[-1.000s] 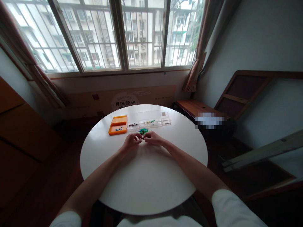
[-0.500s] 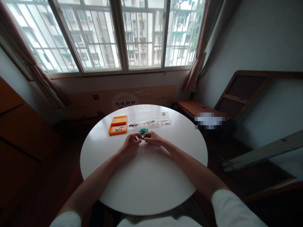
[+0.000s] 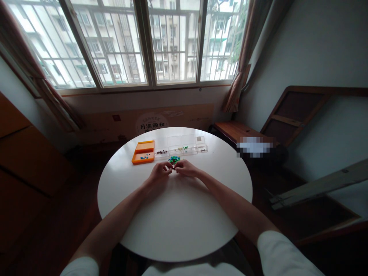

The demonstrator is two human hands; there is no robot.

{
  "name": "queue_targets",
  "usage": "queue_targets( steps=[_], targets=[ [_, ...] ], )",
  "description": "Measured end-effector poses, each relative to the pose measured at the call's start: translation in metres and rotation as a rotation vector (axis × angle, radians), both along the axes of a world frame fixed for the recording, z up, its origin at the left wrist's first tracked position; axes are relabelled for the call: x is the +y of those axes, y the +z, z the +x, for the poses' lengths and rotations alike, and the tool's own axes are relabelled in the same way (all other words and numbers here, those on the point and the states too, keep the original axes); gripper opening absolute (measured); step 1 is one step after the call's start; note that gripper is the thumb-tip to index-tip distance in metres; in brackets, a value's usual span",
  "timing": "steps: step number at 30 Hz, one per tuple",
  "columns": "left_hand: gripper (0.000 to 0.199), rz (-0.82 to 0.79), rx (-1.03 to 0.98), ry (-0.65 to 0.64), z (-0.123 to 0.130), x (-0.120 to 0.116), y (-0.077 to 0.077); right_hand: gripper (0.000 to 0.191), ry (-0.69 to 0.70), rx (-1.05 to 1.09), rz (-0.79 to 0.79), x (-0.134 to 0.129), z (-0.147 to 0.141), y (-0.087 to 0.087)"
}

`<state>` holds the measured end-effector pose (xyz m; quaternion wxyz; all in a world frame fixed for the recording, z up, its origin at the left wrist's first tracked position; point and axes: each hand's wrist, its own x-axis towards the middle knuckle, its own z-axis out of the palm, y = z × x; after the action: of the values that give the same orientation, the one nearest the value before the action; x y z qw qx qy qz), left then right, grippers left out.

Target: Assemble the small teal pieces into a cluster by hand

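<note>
My left hand (image 3: 160, 171) and my right hand (image 3: 185, 168) meet fingertip to fingertip over the white round table (image 3: 178, 222). Between them the fingers of both pinch a tiny dark piece (image 3: 173, 168), too small to name. Just beyond the fingertips lies a pile of small blue, green and dark pieces (image 3: 174, 159), its near side partly hidden by my hands. Farther left is an orange tray (image 3: 133, 158) with a few small blue pieces (image 3: 145, 157) in it.
Clear plastic boxes with raised lids (image 3: 181, 140) stand in a row right of the orange tray; dark pieces (image 3: 161, 152), cream pieces (image 3: 180, 149) and green pieces (image 3: 185, 147) lie in them. A brown wooden bench (image 3: 235, 128) stands beyond the table's right side.
</note>
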<state>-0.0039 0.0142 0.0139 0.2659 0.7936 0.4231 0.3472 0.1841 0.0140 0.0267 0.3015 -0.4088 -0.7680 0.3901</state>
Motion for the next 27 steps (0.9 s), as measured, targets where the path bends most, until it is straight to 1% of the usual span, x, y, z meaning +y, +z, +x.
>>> queue_targets(
  steps=[7, 13, 27],
  targets=[
    [0.016, 0.005, -0.003, 0.002, 0.0001, 0.0017, -0.0024, 0.019, 0.004, -0.006, 0.011, 0.0011, -0.0003, -0.0007],
    [0.017, 0.006, 0.006, -0.009, -0.0004, 0.0017, -0.0018, 0.019, -0.001, 0.020, -0.019, 0.0007, -0.0005, -0.0010],
    [0.018, -0.011, 0.013, -0.006, -0.0004, 0.0001, 0.0007, 0.019, -0.007, -0.010, 0.026, 0.0016, -0.0003, -0.0012]
  ],
)
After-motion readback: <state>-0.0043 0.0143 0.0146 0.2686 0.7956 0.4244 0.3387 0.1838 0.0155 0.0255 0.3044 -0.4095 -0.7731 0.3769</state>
